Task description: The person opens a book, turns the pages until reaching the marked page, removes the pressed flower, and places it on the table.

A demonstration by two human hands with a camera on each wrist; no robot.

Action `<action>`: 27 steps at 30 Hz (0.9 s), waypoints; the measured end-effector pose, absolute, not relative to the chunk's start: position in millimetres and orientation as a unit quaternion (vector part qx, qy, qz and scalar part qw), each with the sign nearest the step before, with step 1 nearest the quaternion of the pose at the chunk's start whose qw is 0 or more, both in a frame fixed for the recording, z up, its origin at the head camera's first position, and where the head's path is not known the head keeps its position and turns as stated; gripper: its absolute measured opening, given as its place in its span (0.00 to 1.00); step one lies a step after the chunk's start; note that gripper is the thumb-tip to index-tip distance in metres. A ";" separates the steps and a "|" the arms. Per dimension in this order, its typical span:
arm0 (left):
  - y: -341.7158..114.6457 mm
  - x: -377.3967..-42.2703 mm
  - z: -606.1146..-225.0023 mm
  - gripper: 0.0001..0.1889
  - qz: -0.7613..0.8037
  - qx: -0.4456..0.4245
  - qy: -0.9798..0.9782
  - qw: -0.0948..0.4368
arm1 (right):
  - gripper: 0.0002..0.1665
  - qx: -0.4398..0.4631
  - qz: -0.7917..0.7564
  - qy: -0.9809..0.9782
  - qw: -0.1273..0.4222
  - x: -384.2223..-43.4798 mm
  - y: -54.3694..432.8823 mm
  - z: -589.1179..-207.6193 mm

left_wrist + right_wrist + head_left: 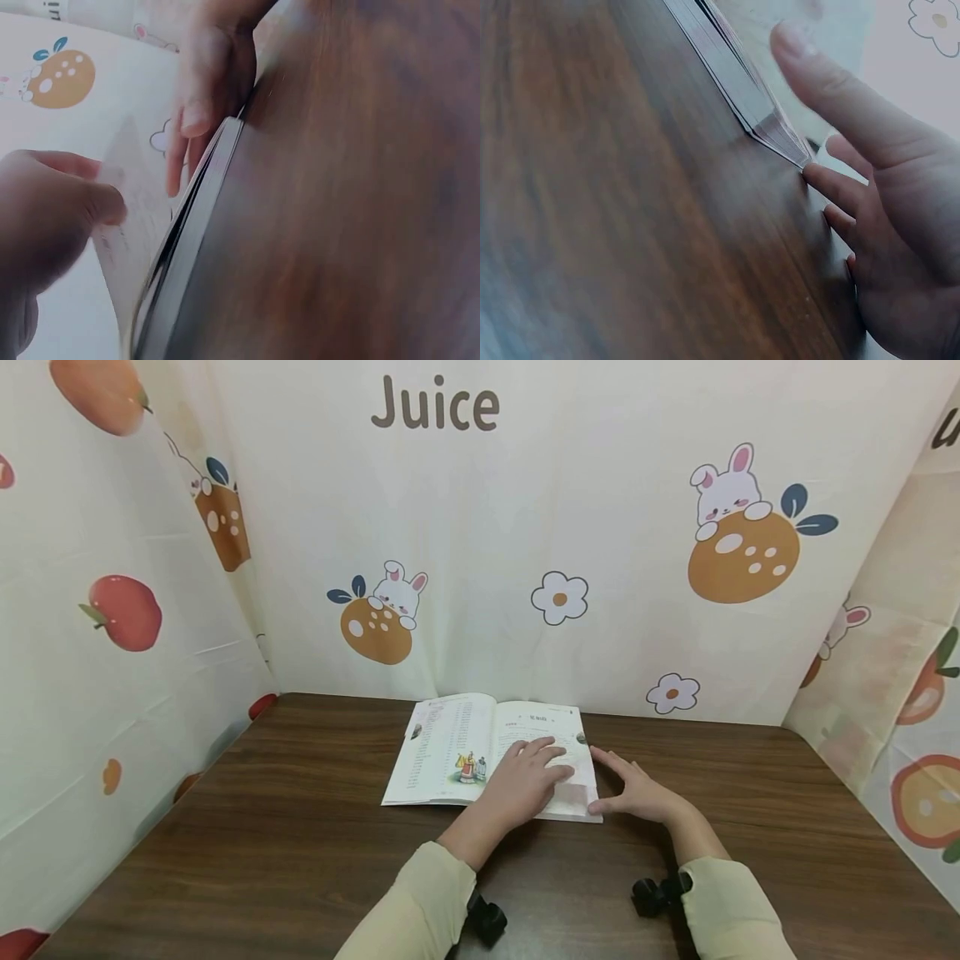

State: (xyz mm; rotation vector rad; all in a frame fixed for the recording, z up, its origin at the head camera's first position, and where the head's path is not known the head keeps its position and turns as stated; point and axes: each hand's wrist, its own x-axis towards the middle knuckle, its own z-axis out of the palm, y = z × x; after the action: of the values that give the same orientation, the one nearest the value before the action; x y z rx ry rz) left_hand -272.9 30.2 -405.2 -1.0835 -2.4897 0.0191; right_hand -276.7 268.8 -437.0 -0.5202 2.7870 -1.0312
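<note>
An open book [442,777] with printed text and a small coloured picture lies on the brown table. My left hand [525,781] is over its right-hand page, fingers spread in the head view. In the left wrist view, a thin page [131,247] stands raised, blurred, and the left hand [52,217] pinches it between thumb and finger. Beside the book's right edge, my right hand [637,793] holds its thumb and fingers apart. In the right wrist view, a fingertip of the right hand [900,202] touches or nearly touches the book's corner [784,139].
The brown wooden table [262,827] stretches out around the book. Behind it and along both sides hangs a pale curtain [480,527] printed with fruit, rabbits and flowers. Black wrist devices [660,893] sit by the cream sleeves [727,902].
</note>
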 end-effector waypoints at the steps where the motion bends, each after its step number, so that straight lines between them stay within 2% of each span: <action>1: 29.0 -273.1 -403.0 0.15 -0.003 -0.385 -0.896 0.219 | 0.57 -0.172 -0.340 0.923 0.062 -277.0 269.1 -437.4; 8: 13.3 -277.4 -379.9 0.07 -0.079 -0.363 -0.871 0.322 | 0.57 -0.166 -0.337 0.924 0.071 -277.3 269.7 -437.1; 11: -1.5 -282.2 -367.1 0.05 -0.103 -0.337 -0.872 0.340 | 0.57 -0.161 -0.339 0.924 0.078 -276.9 269.1 -436.1; 13: -15.4 -287.2 -359.4 0.06 -0.110 -0.309 -0.885 0.329 | 0.57 -0.157 -0.340 0.924 0.082 -276.7 268.8 -435.5; 18: -61.4 -299.1 -347.6 0.09 -0.115 -0.224 -0.939 0.233 | 0.56 -0.150 -0.342 0.923 0.090 -276.7 268.4 -435.5; 22: -98.3 -304.4 -347.2 0.13 -0.112 -0.159 -0.973 0.123 | 0.56 -0.146 -0.343 0.923 0.092 -276.7 268.7 -436.2; 27: -131.2 -304.9 -352.0 0.10 -0.117 -0.091 -0.989 -0.020 | 0.55 -0.148 -0.344 0.923 0.089 -276.7 269.9 -436.6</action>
State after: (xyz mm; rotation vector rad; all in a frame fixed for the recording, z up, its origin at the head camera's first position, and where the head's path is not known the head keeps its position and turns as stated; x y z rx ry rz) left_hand -304.9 -131.2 -352.0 -0.2885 -3.1461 -0.3711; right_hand -276.7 269.9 -436.6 -0.4404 2.7458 -1.0246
